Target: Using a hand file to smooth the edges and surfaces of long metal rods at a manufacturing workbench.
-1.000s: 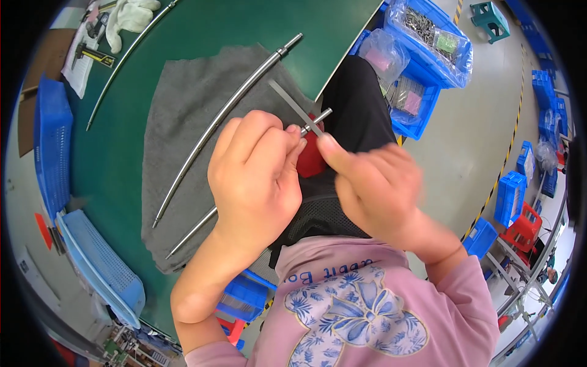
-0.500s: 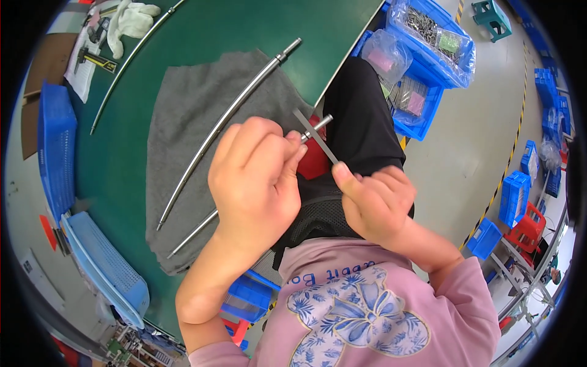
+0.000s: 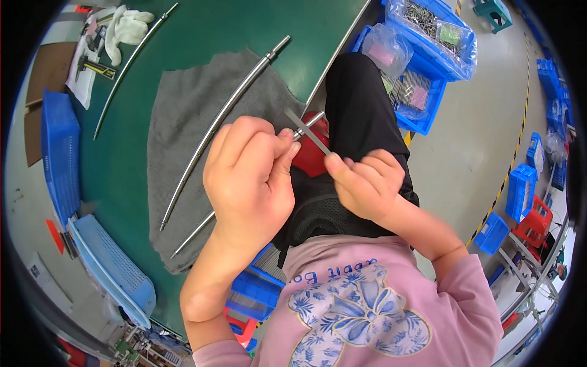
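My left hand (image 3: pixel 247 177) is closed around a thin metal rod (image 3: pixel 194 233), whose far tip pokes out past the thumb and forefinger. In my right hand (image 3: pixel 370 186) is a narrow flat grey file (image 3: pixel 310 134), pinched at its near end by thumb and fingers. The file crosses the rod near its collared tip and appears to touch it. Beneath the left hand a grey cloth (image 3: pixel 177 134) is spread on the green table. A second, slightly curved metal rod (image 3: pixel 214 125) lies on that cloth.
Another thin rod (image 3: pixel 125 70) lies on the green table (image 3: pixel 244 21), near white gloves (image 3: pixel 127 29) and a box cutter (image 3: pixel 99 69). Blue baskets (image 3: pixel 61 153) line the left side. Blue bins (image 3: pixel 422 79) of metal parts stand right of my leg. Red material (image 3: pixel 310 160) lies under the file.
The file and the rod tip have shifted slightly left in the picture, with both hands. The grips are unchanged, and the file still crosses the rod near its tip.
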`<state>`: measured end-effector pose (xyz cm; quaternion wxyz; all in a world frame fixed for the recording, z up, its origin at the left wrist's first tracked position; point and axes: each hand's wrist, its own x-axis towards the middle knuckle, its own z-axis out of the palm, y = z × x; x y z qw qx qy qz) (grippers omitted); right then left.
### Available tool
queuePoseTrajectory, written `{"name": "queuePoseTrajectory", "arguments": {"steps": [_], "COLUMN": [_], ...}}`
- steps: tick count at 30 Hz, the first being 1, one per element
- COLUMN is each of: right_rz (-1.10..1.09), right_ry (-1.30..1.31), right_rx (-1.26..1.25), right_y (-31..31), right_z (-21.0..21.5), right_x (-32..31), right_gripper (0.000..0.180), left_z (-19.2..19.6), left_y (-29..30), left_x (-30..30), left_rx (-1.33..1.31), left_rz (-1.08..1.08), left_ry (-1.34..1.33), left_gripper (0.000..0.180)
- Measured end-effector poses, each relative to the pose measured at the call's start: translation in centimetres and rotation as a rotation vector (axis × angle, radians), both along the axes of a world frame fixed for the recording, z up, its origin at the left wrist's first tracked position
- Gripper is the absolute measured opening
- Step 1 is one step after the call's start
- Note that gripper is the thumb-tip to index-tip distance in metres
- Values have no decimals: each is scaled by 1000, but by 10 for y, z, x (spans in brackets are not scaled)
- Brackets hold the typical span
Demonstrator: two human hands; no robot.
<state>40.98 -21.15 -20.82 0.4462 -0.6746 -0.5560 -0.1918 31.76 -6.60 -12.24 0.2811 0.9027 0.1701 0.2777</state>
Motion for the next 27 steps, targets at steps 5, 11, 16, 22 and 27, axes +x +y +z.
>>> {"name": "queuePoseTrajectory", "arguments": {"steps": [5,11,16,22,27], "right_rz": [21,74,104,93,-8], "right_ry": [13,263,508,479,505], "right_rx": [-9,10,-41,-52,7], "right_y": [-40,-33,-27,-16,6], "right_z": [-10,9,16,18,29], "right_x": [6,2,3,5,8], "right_gripper": [35,43,42,45,41], "left_z": [-1,0,3,3,4], "left_y": [-2,-1,0,1,1], "left_x": [-3,-3,-4,-4,-4], "left_rx": [11,23,29,52,46], "left_rz": [5,-15,-25,-37,-33], "left_ry": [12,14,41,39,53], "left_gripper": [18,18,17,17,17]}}
